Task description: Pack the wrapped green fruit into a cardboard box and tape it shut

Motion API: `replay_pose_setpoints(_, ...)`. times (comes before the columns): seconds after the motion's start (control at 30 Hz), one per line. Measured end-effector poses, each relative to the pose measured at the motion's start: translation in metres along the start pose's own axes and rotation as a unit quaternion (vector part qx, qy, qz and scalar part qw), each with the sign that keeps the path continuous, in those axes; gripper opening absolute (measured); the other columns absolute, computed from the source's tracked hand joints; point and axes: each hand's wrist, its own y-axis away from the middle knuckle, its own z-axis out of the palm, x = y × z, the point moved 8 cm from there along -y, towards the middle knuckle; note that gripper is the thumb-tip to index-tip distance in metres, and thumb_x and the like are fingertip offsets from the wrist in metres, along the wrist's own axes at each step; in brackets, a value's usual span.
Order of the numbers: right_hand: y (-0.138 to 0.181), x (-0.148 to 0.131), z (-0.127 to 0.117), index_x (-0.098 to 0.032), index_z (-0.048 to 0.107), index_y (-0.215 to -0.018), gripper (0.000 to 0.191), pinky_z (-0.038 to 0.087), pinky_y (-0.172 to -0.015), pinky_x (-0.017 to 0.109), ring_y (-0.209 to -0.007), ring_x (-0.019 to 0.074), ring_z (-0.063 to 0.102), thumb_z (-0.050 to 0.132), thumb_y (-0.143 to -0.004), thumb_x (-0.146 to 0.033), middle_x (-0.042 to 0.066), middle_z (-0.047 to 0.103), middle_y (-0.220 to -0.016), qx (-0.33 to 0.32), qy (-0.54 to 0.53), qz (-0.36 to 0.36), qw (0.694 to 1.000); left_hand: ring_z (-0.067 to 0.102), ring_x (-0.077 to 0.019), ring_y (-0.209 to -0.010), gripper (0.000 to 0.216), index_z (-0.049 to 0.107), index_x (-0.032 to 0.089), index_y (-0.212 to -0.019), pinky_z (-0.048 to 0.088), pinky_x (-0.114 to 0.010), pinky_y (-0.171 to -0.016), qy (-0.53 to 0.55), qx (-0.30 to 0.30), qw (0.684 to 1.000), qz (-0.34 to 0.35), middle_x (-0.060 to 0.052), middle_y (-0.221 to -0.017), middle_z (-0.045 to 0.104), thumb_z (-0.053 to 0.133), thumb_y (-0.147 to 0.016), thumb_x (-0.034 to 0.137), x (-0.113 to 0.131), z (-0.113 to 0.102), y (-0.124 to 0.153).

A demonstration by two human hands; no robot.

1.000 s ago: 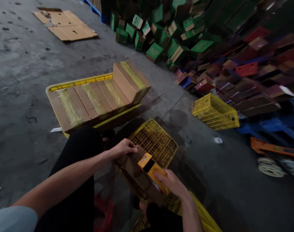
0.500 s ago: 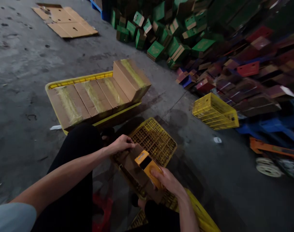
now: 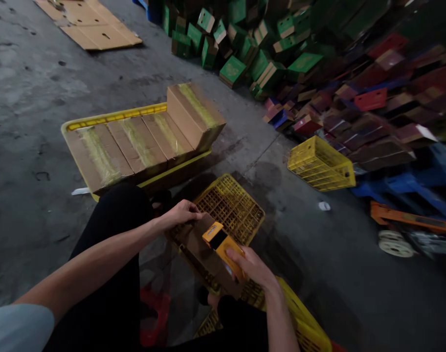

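Note:
My right hand point(image 3: 256, 266) is closed around a small orange-yellow box point(image 3: 227, 250) with a black panel on its face, thumb on top. Below that box lies a brown cardboard piece point(image 3: 200, 247), perhaps an open carton. My left hand point(image 3: 184, 214) is closed in a pinch at its far end, apparently gripping the cardboard edge; the fingertips are partly hidden. The cardboard rests over a yellow lattice crate point(image 3: 233, 205) between my legs. Ahead on the left, a yellow tray point(image 3: 115, 117) holds several taped brown cartons point(image 3: 138, 142), one of them standing higher at the right end.
Another yellow crate point(image 3: 320, 164) sits on the floor to the right, near an orange pallet jack point(image 3: 410, 220). Piles of green boxes point(image 3: 233, 71) and red boxes point(image 3: 371, 99) fill the back. Flattened cardboard point(image 3: 101, 36) lies far left. Something red point(image 3: 155, 313) is beneath me.
The whole view has shifted slightly, moving the surroundings up and left. Both hands keep their grips, and the orange-yellow box stays over the cardboard with little visible movement.

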Motion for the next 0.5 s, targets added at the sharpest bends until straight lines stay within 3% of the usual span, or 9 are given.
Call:
replay_pose_setpoints(0.17, 0.002, -0.005, 0.001, -0.017, 0.065, -0.089, 0.043, 0.048, -0.05, 0.023, -0.052, 0.0146, 0.059, 0.062, -0.083, -0.06, -0.001, 0.067, -0.063, 0.001, 0.008, 0.005, 1.0, 0.056, -0.0122, -0.056, 0.033, 0.075, 0.012, -0.078, 0.04, -0.022, -0.053, -0.011, -0.01, 1.0, 0.009, -0.002, -0.064, 0.068, 0.073, -0.07, 0.044, 0.0, -0.003, 0.001)
replay_pose_setpoints(0.33, 0.006, -0.005, -0.001, -0.017, 0.067, -0.09, 0.043, 0.047, -0.05, 0.023, -0.053, 0.0154, 0.061, 0.062, -0.083, -0.059, 0.0, 0.068, -0.063, 0.001, 0.033, 0.03, 0.999, 0.058, -0.0138, -0.06, 0.027, 0.074, 0.012, -0.077, 0.043, -0.023, -0.056, -0.016, 0.05, 0.999, -0.004, -0.002, -0.065, 0.068, 0.073, -0.068, 0.038, -0.005, -0.027, 0.004)
replay_pose_setpoints(0.5, 0.002, -0.006, 0.0, -0.017, 0.067, -0.094, 0.044, 0.049, -0.053, 0.025, -0.055, 0.0168, 0.063, 0.06, -0.085, -0.059, 0.0, 0.069, -0.065, -0.015, 0.031, 0.015, 0.999, 0.061, -0.0145, -0.06, 0.025, 0.072, 0.013, -0.078, 0.046, -0.024, -0.059, 0.02, 0.055, 0.998, -0.011, -0.002, -0.063, 0.068, 0.071, -0.07, 0.037, -0.012, -0.041, 0.008)
